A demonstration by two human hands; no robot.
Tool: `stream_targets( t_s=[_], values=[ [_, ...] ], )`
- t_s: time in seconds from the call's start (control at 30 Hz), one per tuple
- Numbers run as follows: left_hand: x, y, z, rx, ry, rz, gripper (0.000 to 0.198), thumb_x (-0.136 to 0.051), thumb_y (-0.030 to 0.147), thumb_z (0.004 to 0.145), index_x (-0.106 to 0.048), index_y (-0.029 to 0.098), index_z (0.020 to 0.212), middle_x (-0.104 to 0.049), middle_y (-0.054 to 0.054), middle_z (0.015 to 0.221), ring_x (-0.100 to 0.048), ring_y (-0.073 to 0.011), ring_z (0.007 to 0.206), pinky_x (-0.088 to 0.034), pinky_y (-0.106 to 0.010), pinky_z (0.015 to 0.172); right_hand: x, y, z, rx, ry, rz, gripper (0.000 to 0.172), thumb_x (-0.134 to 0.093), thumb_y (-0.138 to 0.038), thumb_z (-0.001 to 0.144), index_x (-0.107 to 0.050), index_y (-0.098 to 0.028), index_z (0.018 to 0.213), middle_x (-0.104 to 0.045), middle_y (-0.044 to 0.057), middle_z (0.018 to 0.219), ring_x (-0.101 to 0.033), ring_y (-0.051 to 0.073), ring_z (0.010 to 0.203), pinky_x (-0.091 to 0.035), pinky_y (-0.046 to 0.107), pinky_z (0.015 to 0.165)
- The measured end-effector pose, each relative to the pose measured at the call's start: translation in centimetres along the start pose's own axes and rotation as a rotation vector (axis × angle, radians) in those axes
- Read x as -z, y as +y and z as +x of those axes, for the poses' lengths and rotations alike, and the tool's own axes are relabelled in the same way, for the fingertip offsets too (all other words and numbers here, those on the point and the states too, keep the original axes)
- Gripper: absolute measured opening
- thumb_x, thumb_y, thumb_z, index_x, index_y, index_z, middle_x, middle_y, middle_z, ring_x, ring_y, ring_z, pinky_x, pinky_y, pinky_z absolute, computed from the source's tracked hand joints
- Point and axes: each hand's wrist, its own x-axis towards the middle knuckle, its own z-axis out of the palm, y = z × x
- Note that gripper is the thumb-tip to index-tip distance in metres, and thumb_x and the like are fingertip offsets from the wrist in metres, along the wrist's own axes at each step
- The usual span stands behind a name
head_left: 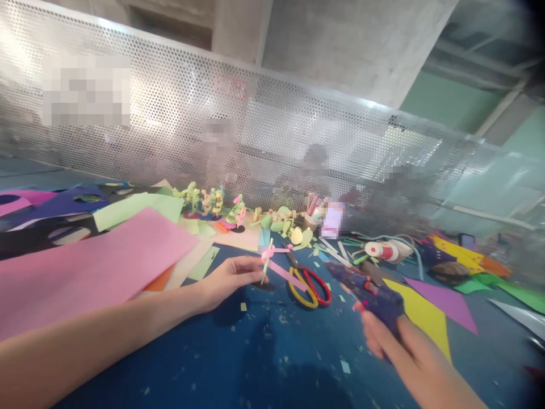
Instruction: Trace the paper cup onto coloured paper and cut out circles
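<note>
Between the fingertips of my left hand [238, 276] is a small pink and pale green foam figure [268, 255], held upright over a dark round base. A pink strip [286, 275] sticks out from it to the right. My right hand [389, 335] grips a dark blue hot glue gun [370, 292], its nozzle pointing left toward the middle of the table; the gun is a little blurred. Scissors [307, 287] with one yellow and one red handle lie on the blue table [204, 358] between my two hands.
Pink foam sheets [128, 255] and other coloured sheets cover the left side. Small foam figures [213, 203] stand along the back. Past the glue gun are a thread spool [380, 250], a yellow sheet [419, 307] and a purple sheet [445, 302]. A perforated metal screen [272, 130] rises behind.
</note>
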Motion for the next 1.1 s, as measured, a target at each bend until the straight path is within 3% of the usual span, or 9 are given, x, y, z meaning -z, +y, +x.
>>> stream_targets(
  t_s=[0.1,0.23,0.67,1.1],
  values=[
    [-0.2,0.2,0.0,0.001,-0.019,0.036,0.018,-0.070,0.027,0.075,-0.069,0.016,0.089,-0.071,-0.002,0.080,-0.064,-0.0146,0.079,-0.044,-0.031,0.085,-0.9,-4.6,0.2,-0.062,-0.169,0.272,0.043,-0.031,-0.058,0.089,-0.051,-0.022,0.076,-0.056,0.001,0.063,-0.057,0.017,0.061,-0.047,0.026,0.062],
    [-0.3,0.4,-0.2,0.011,-0.033,0.045,0.019,-0.070,0.030,0.075,-0.070,0.017,0.090,-0.071,-0.001,0.081,-0.064,-0.0141,0.079,-0.044,-0.030,0.084,-1.6,-7.7,0.9,-0.102,-0.201,0.384,0.047,-0.029,-0.061,0.089,-0.045,-0.022,0.068,-0.050,-0.002,0.059,-0.051,0.014,0.058,-0.041,0.026,0.061],
    [-0.5,0.8,-0.4,0.007,-0.044,0.054,0.019,-0.070,0.030,0.074,-0.071,0.015,0.086,-0.070,-0.003,0.081,-0.061,-0.0139,0.077,-0.043,-0.028,0.082,-2.2,-8.4,2.3,-0.049,-0.223,0.341,0.050,-0.028,-0.062,0.088,-0.044,-0.021,0.065,-0.050,-0.002,0.059,-0.048,0.014,0.057,-0.037,0.027,0.059],
    [-0.5,0.8,-0.4,0.018,-0.040,0.061,0.023,-0.070,0.032,0.073,-0.071,0.016,0.089,-0.070,-0.004,0.082,-0.061,-0.0154,0.079,-0.043,-0.031,0.085,-1.9,-8.8,2.1,-0.090,-0.223,0.292,0.049,-0.027,-0.064,0.087,-0.048,-0.021,0.078,-0.052,0.000,0.065,-0.051,0.017,0.061,-0.041,0.030,0.064]
  ],
)
